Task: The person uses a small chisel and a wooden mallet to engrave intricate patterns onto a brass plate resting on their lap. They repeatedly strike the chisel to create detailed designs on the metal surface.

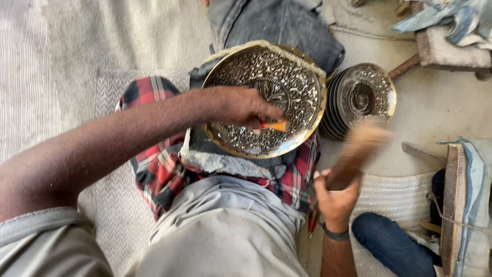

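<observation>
Left hand pinches a chisel inside the engraved plate's rim; right hand grips a mallet alongside.

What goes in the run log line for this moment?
left hand: chisel on engraved brass plate | right hand: wooden mallet raised | plate stack beside

I see no packages, labels, signs or screens anywhere in my view from the head camera.
</observation>
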